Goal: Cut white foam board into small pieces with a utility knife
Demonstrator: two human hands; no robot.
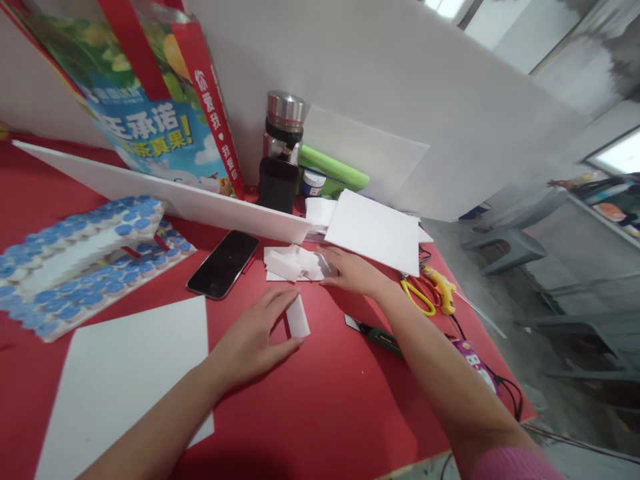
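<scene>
While the left hand (250, 339) rested near the middle of the red surface (320, 407), its grip was closed on a small white piece (299, 317), thumb at the near end and fingers at the far end. The piece stood on the surface, just on the near side of a heap of white scraps (295, 263).

The right hand (354, 273) reached to the right end of the scraps, its fingers and thumb apart and touching there; whether its grip had hold of any scrap I could not tell. A pink sleeve (515, 465) showed on that arm.

The knife (383, 339) lay to the right of the piece, partly under the right forearm, its blade end pointing left. Left of the scraps lay a phone (223, 264), and nearer on the left a white sheet (133, 373), partly covered by the left forearm. A blue-dotted object (113, 287) lay at the far left, in front of a long white board (165, 193).

Beyond the board stood a bag (165, 133) and a flask (283, 123). A square board (377, 230) lay far right of the scraps, with scissors (419, 298) and a yellow glue gun (443, 288) at the right edge.
</scene>
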